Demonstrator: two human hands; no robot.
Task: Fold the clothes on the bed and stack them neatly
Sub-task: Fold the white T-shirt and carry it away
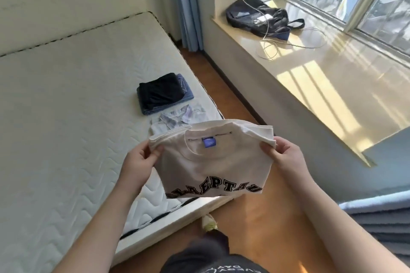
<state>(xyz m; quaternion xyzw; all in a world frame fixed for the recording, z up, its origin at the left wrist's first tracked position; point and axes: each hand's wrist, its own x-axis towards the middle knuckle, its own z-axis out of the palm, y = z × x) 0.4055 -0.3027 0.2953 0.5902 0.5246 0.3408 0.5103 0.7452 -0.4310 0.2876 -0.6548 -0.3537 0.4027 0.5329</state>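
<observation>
The bed (66, 117), a bare quilted mattress, spreads out to the left of and beyond the left hand (138, 163). That hand is curled closed on the left edge of a folded white T-shirt (213, 166), thumb on top of the cloth and fingers tucked underneath it, so the layered fabric is pinched between them. Beyond the left hand, farther out on the mattress, lies a stack of folded dark clothes (163, 94), a black piece on top of blue ones. Just on the near side of that stack, between it and the shirt, a pale patterned garment (177, 118) lies rumpled and flat on the bed, partly hidden behind the shirt's upper edge.

The T-shirt hangs in the air between the two hands, over the mattress's corner and the wooden floor (255, 224), not touching the bed. Its neckline faces up with a blue label (208, 142) showing inside the collar, and dark block letters run along its lower edge.

The right hand (284, 153) grips the shirt's right edge the same way, thumb over the folded layers and fingers curled below. Beyond and to the right of this hand, a sunlit window sill (321, 77) carries a black bag (259, 15) and a loose white cable (288, 44).
</observation>
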